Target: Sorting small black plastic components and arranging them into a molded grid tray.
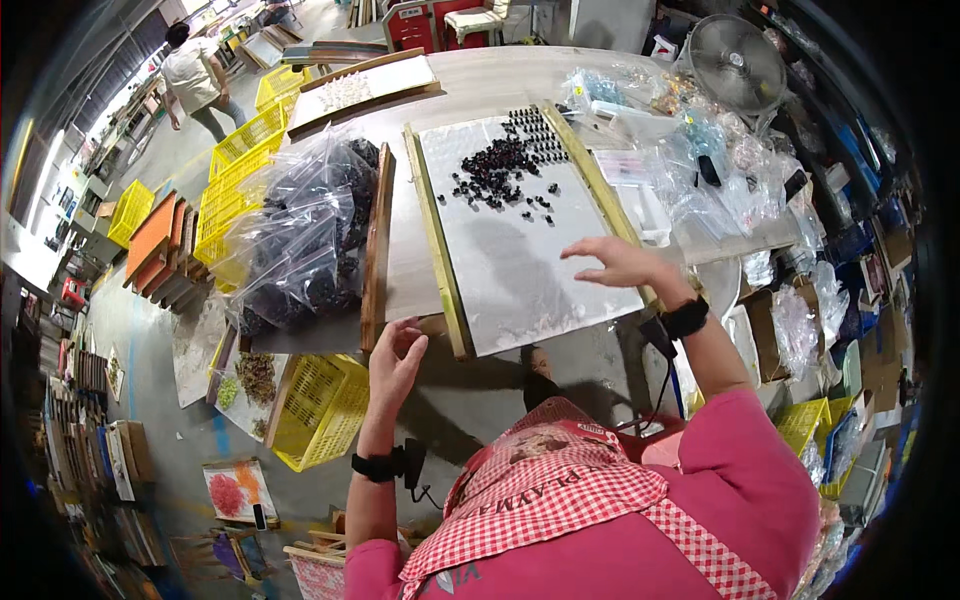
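A white tray with pale wooden side rails [437,235] lies on the table in front of me. Several small dark beads [505,165] are spread over its far half. My right hand [618,262] hovers open over the tray's near right part, fingers spread, holding nothing. My left hand [394,357] is open at the table's near edge, by the tray's near left corner and the end of a brown wooden strip [376,250]. Each wrist carries a black band.
A heap of clear bags of dark beads [300,235] lies left of the strip. Clear bags and small boxes [690,160] crowd the table's right side, by a fan [738,62]. Yellow crates [320,410] stand on the floor below. A person [195,75] walks far left.
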